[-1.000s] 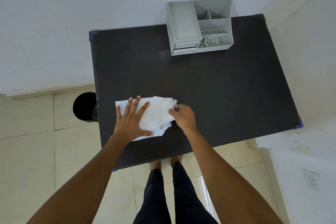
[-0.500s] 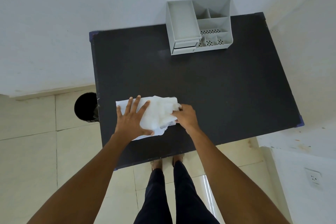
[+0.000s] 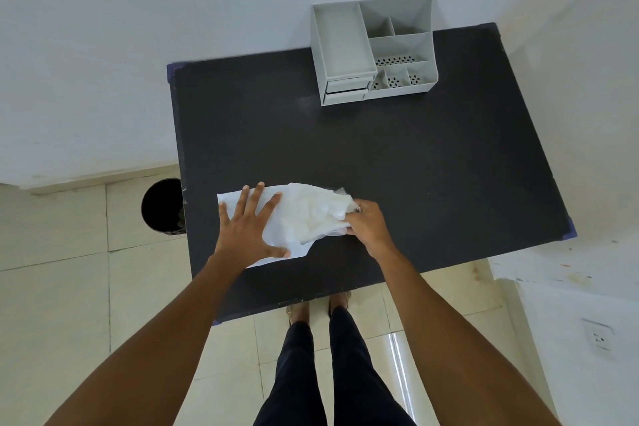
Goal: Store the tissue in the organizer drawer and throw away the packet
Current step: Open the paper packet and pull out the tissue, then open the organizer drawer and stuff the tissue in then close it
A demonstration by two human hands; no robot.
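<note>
White tissue point(image 3: 304, 218) lies crumpled on the black table point(image 3: 397, 166), near its front edge, toward the front-left corner. Your left hand point(image 3: 247, 228) is flat on the tissue's left part, fingers point(image 3: 257, 197) spread wide and straight, thumb out toward the front, palm pressing down, nothing gripped. Your right hand point(image 3: 366, 223) is clenched on the tissue's right end, fingers curled, a bunch of it pinched in them. Can't tell tissue from packet in the white bundle. Grey organizer point(image 3: 371, 48) sits at the table's back edge, right of centre, well apart from both hands; its two small drawers point(image 3: 345, 90) face front, both closed. Black bin point(image 3: 160, 206) stands on the floor just beside the table's left edge.
</note>
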